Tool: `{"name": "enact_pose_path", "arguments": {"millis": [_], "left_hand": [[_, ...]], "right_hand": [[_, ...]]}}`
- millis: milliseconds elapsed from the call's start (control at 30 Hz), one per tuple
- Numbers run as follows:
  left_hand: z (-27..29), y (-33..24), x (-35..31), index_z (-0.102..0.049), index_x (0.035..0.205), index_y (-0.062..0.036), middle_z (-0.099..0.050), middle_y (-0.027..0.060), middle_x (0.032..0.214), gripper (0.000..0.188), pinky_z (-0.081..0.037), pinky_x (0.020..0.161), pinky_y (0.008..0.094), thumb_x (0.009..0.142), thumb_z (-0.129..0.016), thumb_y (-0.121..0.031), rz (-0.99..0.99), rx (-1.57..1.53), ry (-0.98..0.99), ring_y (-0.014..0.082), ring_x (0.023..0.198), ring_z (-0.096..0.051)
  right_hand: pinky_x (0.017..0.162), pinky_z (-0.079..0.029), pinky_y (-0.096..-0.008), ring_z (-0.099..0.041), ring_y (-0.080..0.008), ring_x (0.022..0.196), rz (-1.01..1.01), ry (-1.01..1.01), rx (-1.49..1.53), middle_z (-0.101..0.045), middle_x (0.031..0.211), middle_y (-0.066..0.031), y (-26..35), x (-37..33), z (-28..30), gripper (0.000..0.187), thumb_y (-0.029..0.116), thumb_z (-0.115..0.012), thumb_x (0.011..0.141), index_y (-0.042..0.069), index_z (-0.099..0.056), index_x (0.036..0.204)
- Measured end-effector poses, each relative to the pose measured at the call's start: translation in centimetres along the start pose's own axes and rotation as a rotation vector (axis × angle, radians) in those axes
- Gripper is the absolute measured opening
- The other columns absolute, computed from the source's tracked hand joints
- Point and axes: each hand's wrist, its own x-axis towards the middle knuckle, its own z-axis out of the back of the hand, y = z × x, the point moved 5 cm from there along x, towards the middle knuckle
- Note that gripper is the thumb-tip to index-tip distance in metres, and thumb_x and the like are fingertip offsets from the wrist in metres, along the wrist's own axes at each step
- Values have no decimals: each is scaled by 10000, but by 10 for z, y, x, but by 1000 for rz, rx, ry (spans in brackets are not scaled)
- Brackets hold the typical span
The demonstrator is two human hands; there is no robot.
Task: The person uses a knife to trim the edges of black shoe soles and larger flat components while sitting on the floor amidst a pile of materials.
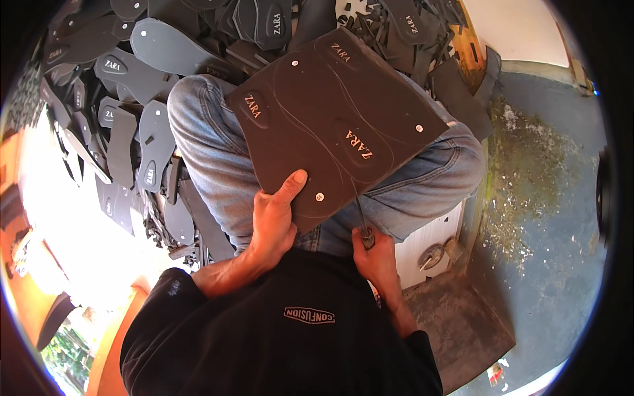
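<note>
A dark brown-black sheet lies tilted across my jeans-clad thighs, printed with sandal-sole outlines, gold lettering and small round white stickers. Its near left corner is gripped by my left hand, thumb on top and the other fingers hidden underneath. My right hand is closed around the handle of a thin-bladed knife. The narrow blade points away from me and meets the sheet's near edge, close to the rounded end of one outline. Whether the tip has gone into the sheet is too fine to tell.
Cut-out dark soles and offcut strips are heaped beyond and left of my legs. At right are a grey-blue floor with a mossy, speckled patch and a brown block-like surface. Strong light washes out the left side.
</note>
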Motion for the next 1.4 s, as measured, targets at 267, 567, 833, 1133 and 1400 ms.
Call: {"name": "enact_pose_path", "arguments": {"millis": [267, 567, 833, 1133, 1400], "left_hand": [[10, 0, 6, -582, 1073, 28, -629, 107, 1005, 266, -532, 778, 293, 857, -648, -115, -24, 14, -10, 178, 889, -627], [14, 2, 11, -605, 1047, 9, -638, 79, 994, 241, -529, 774, 280, 848, -662, -113, -9, -22, 19, 156, 878, -627], [18, 3, 14, -608, 1047, 6, -638, 77, 1000, 231, -524, 787, 278, 848, -659, -101, 19, -32, 20, 151, 885, -625], [21, 2, 14, -608, 1045, 3, -640, 69, 994, 235, -524, 787, 274, 843, -666, -103, 38, -37, 25, 148, 878, -624], [21, 0, 15, -616, 1033, -11, -643, 67, 981, 234, -525, 780, 267, 834, -681, -116, 57, -47, 34, 146, 886, -623]], "right_hand": [[497, -420, -445, -545, -438, 563, -11, 34, -25, -537, 556, -218, 8, 16, -4, 240, 160, -607, 812, -10, -541, 657], [528, -443, -473, -563, -441, 614, -10, 69, -57, -556, 576, -225, 13, 37, -18, 194, 145, -611, 783, -9, -552, 681], [606, -470, -496, -575, -453, 683, 64, 38, -96, -592, 657, -250, 21, 53, -23, 152, 136, -626, 744, -16, -612, 753], [799, -470, -397, -605, -374, 953, 245, 138, -111, -640, 984, -201, 27, 69, -28, 294, 83, -655, 755, -6, -607, 1031], [840, -455, -393, -587, -313, 1006, 511, 169, -117, -608, 1074, -170, 44, 82, -28, 370, 109, -666, 776, 11, -562, 1117]]}}
